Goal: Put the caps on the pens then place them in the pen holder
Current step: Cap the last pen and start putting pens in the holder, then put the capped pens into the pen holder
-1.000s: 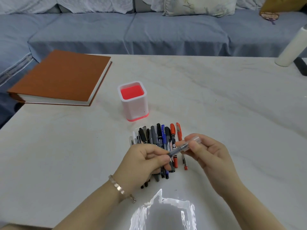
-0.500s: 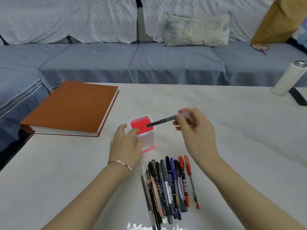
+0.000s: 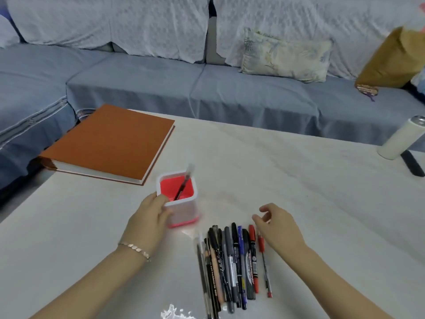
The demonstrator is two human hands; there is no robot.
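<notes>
A square white pen holder (image 3: 181, 212) with a red inside stands mid-table. One capped clear pen (image 3: 184, 184) leans inside it, its cap sticking out past the far rim. My left hand (image 3: 149, 221) grips the holder's left wall. My right hand (image 3: 279, 229) hovers empty with fingers apart, just above the right end of a row of several pens (image 3: 232, 261) lying side by side in front of the holder: black, grey, blue and red ones.
A thick orange-covered book (image 3: 110, 140) lies at the table's back left, overhanging the edge. A white cylindrical bottle (image 3: 401, 138) and a dark flat object (image 3: 412, 163) sit at the far right. A blue sofa runs behind the table.
The pen held in my right hand went into the holder and was let go. My right hand moved back down to the pen row. My left hand took hold of the holder.
</notes>
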